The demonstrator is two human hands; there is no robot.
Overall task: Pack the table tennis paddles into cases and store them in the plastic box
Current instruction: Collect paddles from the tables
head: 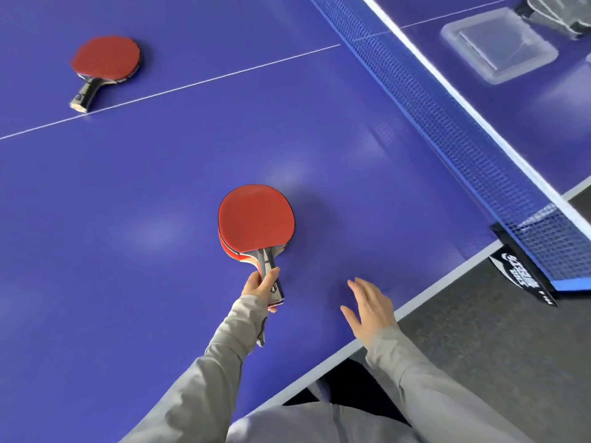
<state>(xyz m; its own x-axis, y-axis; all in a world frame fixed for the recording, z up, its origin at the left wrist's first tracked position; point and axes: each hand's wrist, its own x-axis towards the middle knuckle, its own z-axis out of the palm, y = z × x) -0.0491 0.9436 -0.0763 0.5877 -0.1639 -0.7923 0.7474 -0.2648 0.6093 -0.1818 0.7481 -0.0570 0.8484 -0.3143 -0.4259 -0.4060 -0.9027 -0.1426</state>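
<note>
My left hand (259,287) grips the handles of two stacked red paddles (256,217), held just above the blue table (160,203) near its front edge. My right hand (371,306) hovers beside them to the right, fingers spread and holding nothing. Another red paddle (105,57) with a black handle lies flat on the table at the far left. A clear plastic box (499,47) sits beyond the net at the upper right. Grey paddle cases (553,12) lie behind the box, cut off by the frame's top corner.
A blue net (447,116) with a white top band runs diagonally across the right side. Its black clamp (524,270) grips the table edge. A white centre line (179,87) crosses the table. Dark floor (495,330) shows at the lower right.
</note>
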